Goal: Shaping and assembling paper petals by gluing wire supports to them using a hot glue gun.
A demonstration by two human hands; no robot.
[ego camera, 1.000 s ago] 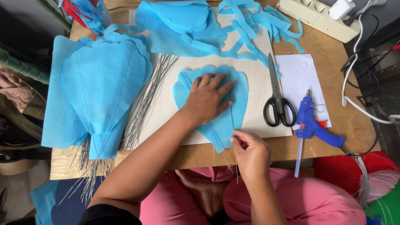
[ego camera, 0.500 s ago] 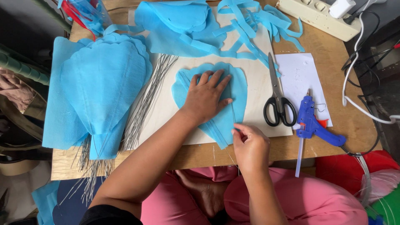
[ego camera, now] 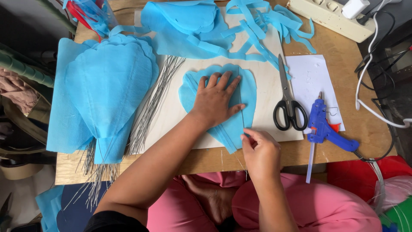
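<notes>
Right hand (ego camera: 261, 152) rising toward 12 o'clock, now pinching thin wire (ego camera: 241, 103) lying along blue petal (ego camera: 246, 92). Left hand (ego camera: 216, 99) sliding slightly toward 11 o'clock, fingers spreading wider.

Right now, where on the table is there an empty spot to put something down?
Bare board lies between the wire bundle and the left hand pressing the blue petal. Bare table shows between the white paper and the power strip. The top, with blue scraps, is crowded.
</notes>
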